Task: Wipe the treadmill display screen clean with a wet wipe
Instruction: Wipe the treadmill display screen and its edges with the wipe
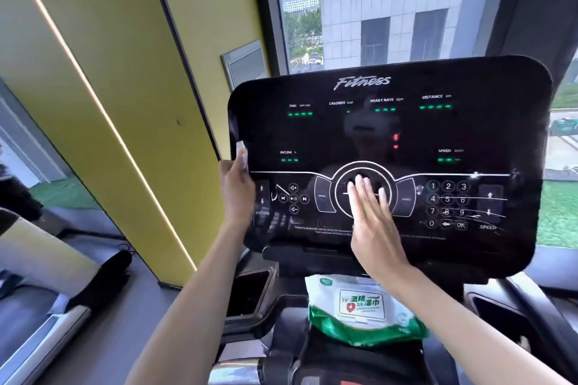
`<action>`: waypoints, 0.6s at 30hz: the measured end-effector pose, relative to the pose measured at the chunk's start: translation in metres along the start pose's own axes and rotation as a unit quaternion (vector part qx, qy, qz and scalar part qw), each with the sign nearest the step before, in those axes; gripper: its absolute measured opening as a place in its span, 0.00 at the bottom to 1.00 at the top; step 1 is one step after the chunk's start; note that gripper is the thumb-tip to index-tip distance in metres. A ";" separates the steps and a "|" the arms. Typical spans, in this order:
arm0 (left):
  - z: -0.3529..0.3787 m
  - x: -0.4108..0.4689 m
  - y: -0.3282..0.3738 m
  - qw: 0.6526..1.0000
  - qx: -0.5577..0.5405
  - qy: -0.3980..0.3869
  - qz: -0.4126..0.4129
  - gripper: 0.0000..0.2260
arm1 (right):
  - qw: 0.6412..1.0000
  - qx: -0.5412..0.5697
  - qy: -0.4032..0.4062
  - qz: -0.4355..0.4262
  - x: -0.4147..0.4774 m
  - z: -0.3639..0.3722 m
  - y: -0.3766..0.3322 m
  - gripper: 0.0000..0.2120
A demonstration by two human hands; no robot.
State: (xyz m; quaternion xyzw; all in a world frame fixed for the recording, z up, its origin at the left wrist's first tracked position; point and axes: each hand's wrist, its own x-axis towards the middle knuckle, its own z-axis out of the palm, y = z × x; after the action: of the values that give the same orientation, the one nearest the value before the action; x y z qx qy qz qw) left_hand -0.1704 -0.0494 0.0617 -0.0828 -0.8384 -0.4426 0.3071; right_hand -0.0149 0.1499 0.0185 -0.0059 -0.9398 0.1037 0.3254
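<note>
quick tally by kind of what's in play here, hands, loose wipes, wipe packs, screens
hands: 2 (left hand, right hand)
wet wipe: 1
wipe pack: 1
treadmill display: 1
total: 5

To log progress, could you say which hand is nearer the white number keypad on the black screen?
Right. Right hand: flat on the centre dial, left of the keypad. Left hand: gripping a white wipe at the screen's left edge.
</note>
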 end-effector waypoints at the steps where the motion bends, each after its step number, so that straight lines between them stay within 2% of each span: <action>1: 0.002 -0.013 -0.002 1.000 0.008 -0.010 0.015 0.22 | 1.000 0.001 -0.005 -0.009 -0.004 0.005 -0.005 0.37; 3: 0.009 -0.049 -0.002 0.983 0.050 -0.084 0.154 0.25 | 1.000 0.005 -0.018 -0.021 -0.013 0.015 -0.015 0.38; 5: 0.011 -0.075 -0.007 0.927 0.117 -0.196 0.298 0.32 | 0.999 0.005 -0.034 -0.029 -0.023 0.023 -0.023 0.40; 7: 0.003 -0.065 -0.014 0.892 0.139 -0.241 0.356 0.35 | 0.998 0.003 -0.048 -0.032 -0.030 0.030 -0.031 0.40; 8: -0.001 -0.053 -0.020 0.897 0.135 -0.228 0.353 0.34 | 0.998 0.000 -0.050 -0.033 -0.032 0.033 -0.036 0.39; 9: -0.005 -0.041 -0.023 0.922 0.119 -0.196 0.313 0.32 | 0.998 -0.005 -0.051 -0.034 -0.034 0.036 -0.040 0.38; 11: -0.010 -0.028 -0.026 0.977 0.078 -0.113 0.165 0.26 | 0.998 -0.014 -0.059 -0.033 -0.039 0.041 -0.050 0.37; 12: -0.011 -0.029 -0.025 0.981 0.077 -0.104 0.146 0.25 | 0.997 -0.017 -0.062 -0.032 -0.041 0.043 -0.055 0.37; 13: -0.009 -0.034 -0.026 0.968 0.099 -0.133 0.188 0.25 | 0.997 -0.021 -0.065 -0.032 -0.042 0.046 -0.059 0.37; 14: -0.009 -0.042 -0.028 0.935 0.127 -0.190 0.272 0.27 | 0.997 -0.026 -0.069 -0.033 -0.044 0.049 -0.063 0.37; 16: -0.015 -0.052 -0.041 0.825 0.170 -0.288 0.457 0.33 | 0.996 -0.035 -0.077 -0.025 -0.050 0.054 -0.067 0.38; 17: -0.020 -0.045 -0.046 0.804 0.174 -0.294 0.487 0.35 | 0.996 -0.039 -0.079 -0.015 -0.052 0.056 -0.068 0.40; 18: -0.020 -0.037 -0.050 0.822 0.167 -0.276 0.469 0.36 | 0.996 -0.043 -0.082 -0.003 -0.053 0.058 -0.067 0.41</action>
State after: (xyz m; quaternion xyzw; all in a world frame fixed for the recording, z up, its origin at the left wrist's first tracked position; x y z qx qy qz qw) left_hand -0.1527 -0.0897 0.0137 -0.5319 -0.8094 -0.0573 0.2423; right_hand -0.0048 0.0686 -0.0453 -0.0086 -0.9669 0.0628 0.2471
